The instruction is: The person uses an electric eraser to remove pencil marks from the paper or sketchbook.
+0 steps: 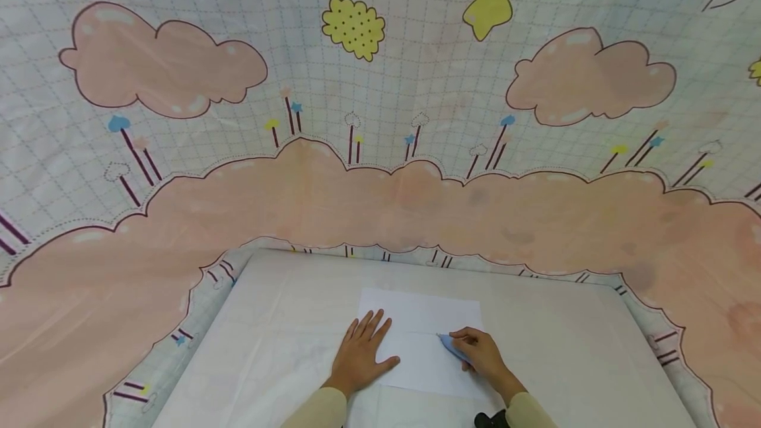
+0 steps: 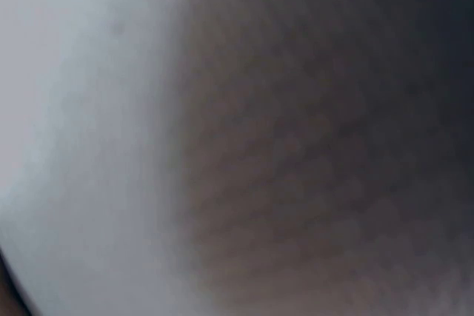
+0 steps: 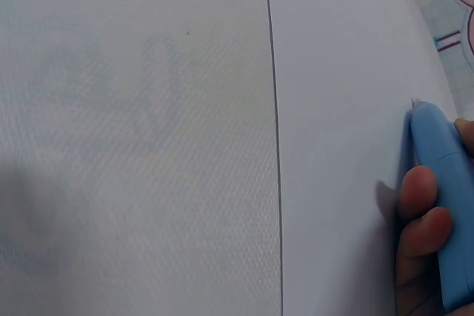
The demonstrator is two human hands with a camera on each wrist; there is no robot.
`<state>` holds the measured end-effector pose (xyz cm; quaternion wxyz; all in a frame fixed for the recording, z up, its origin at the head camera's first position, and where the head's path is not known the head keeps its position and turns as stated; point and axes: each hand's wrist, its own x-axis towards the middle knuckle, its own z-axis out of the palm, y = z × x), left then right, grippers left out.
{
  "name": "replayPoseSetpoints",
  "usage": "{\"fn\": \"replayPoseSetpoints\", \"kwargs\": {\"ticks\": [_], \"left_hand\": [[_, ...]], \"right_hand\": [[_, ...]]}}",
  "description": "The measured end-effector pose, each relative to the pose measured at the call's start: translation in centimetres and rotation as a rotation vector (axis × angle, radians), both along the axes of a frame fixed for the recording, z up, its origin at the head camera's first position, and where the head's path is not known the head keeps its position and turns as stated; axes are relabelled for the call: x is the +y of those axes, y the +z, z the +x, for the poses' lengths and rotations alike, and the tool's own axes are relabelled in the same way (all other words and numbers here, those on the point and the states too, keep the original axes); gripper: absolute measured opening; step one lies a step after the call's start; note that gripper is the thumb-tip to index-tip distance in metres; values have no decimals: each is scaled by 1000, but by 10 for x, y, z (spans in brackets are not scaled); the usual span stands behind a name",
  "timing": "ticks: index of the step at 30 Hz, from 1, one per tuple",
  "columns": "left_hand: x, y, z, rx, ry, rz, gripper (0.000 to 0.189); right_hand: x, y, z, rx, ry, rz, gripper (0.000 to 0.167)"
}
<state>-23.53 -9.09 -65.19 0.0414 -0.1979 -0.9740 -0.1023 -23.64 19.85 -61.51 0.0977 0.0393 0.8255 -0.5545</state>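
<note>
2 hands worked on a white sheet of paper (image 1: 425, 342) on the counter (image 1: 285, 349): only the head view showed the left hand (image 1: 359, 355) spread flat on it, while the right wrist view showed the right hand (image 1: 484, 355) pinching a blue pen (image 3: 444, 197), tip on the sheet.

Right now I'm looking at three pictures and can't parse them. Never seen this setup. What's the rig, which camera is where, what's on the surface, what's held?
No machine here: a person works with two bare hands and wears three cameras. The wide picture comes from the head camera, looking down at a white cloth-covered table in front of a pastel cloud-print backdrop. A white paper sheet lies on the table. The left hand rests flat on the sheet, fingers spread. The right hand grips a light blue plastic pen-like tool, tip at the paper. The right wrist camera shows that tool and the sheet's edge close up. The left wrist camera is only a blur.
</note>
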Motion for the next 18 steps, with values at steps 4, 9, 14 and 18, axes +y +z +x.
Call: {"fn": "replayPoseSetpoints", "kwargs": {"ticks": [4, 9, 14, 18], "left_hand": [[0, -1, -1, 10, 0, -10, 85], [1, -2, 0, 44, -1, -3, 84], [1, -2, 2, 71, -6, -2, 84], [1, 0, 2, 55, -4, 1, 83]], "right_hand": [[1, 0, 0, -2, 3, -14, 24], [4, -1, 0, 0, 35, -23, 26], [4, 0, 1, -15, 21, -32, 27], [3, 0, 1, -29, -4, -32, 26]]}}
